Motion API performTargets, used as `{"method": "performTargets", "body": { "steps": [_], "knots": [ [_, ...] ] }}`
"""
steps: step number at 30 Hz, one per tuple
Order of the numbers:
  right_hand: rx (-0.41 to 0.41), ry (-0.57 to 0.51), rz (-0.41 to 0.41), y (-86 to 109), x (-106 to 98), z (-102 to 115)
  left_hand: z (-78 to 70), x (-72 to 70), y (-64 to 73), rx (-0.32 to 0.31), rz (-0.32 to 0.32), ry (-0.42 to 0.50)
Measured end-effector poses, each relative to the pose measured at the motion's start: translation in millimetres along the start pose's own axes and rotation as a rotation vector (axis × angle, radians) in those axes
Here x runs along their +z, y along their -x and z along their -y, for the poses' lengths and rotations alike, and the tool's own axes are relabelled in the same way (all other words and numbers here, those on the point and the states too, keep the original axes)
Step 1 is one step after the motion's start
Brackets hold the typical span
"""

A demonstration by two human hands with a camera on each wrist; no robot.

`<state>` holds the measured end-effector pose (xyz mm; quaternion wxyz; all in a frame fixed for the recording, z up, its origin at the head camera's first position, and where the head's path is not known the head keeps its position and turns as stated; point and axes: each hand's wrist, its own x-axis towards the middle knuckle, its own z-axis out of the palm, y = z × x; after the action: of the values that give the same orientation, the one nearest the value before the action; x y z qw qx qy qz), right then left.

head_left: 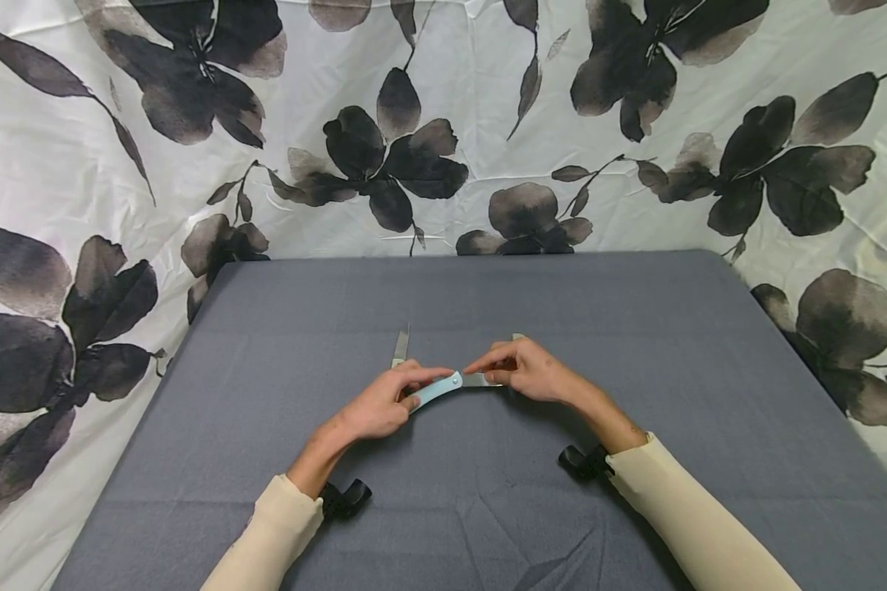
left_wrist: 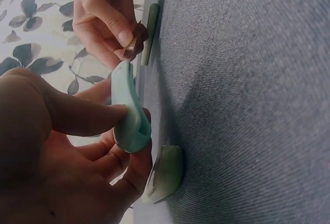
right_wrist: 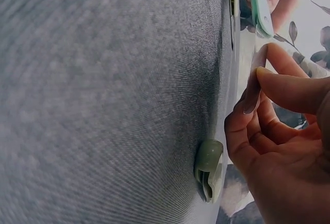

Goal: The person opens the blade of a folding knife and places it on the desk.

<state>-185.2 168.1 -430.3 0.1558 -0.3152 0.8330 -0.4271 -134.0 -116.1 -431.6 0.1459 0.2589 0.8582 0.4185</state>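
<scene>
A floral cloth (head_left: 458, 197) is hanging behind the grey-covered worktop (head_left: 443, 295). Over the worktop, cream sleeves (head_left: 702, 513) are leading to two hands. The left hand (head_left: 384, 402) is pinching the pale blue handle of a folding knife (head_left: 438, 390) between thumb and fingers; the right hand (head_left: 528, 371) is pinching its metal blade (head_left: 475, 380) likewise. The knife is resting between the hands, raised off the cloth, its long axis running crosswise: the handle is slanting up rightward to the pivot, then the blade is carrying on nearly level. The coming move probably turns on that line, the left hand being nearer the handle. The right fingers are hiding the blade's tip. Beyond the left hand, a green-handled tool (left_wrist: 166, 175) is showing partly; past the right, a green piece (right_wrist: 209, 159) is mostly disappearing from the head view.
</scene>
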Motion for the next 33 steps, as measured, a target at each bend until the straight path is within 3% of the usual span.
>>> {"method": "performTargets", "body": {
  "steps": [9, 17, 25, 29, 33],
  "knots": [
    [0.009, 0.038, 0.008, -2.4, -2.6, 5.8, -0.5, -4.6, -2.7, 0.036, 0.025, -0.029],
    [0.010, 0.022, 0.039, -4.4, -5.0, 8.1, -3.3, -8.6, -4.4, 0.005, 0.053, -0.045],
    [0.021, 0.015, 0.083, -4.8, -5.9, 9.8, -3.4, -11.5, -4.0, 0.036, 0.083, -0.035],
    [0.003, 0.026, 0.052, -5.5, -6.4, 10.7, -3.2, -13.0, -4.0, 0.045, 0.065, -0.045],
    [-0.022, 0.036, -0.037, -8.2, -9.0, 10.0, -2.6, -13.0, -4.0, 0.038, 0.027, -0.048]
  ]
}}
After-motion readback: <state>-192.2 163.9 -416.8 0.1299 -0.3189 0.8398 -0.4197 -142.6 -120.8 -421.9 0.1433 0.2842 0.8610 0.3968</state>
